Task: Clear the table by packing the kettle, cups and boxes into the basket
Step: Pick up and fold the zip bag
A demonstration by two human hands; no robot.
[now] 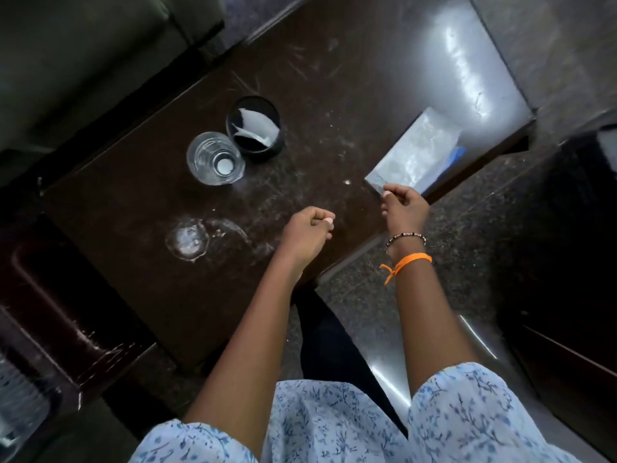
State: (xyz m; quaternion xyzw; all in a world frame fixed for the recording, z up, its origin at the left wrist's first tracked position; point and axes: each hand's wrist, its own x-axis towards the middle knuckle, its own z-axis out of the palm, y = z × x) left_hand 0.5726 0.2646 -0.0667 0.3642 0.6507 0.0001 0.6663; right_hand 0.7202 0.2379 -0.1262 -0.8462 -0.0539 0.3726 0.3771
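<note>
Reaching for the flat silvery-white rectangular box (pixel 414 152) at the table's right edge, with two cups not yet packed

My right hand (pixel 405 207) hovers at the near corner of the box with its fingers curled; it looks close to touching that corner, but I cannot tell whether it grips yet. My left hand (pixel 305 232) hangs over the dark scratched brown tabletop (pixel 140 202) in a loose curl, holding nothing. The box lies flat, its long axis running diagonally from the near corner by my hand up and away to the right, its far side overhanging the edge. I judge the next move needs a firm pinch on that corner, or a hand under it. The clear drinking glass (pixel 215 158) and the dark round cup with white paper inside (pixel 254 126) stand upright, touching, well to the left. No basket or kettle is clearly visible
</note>
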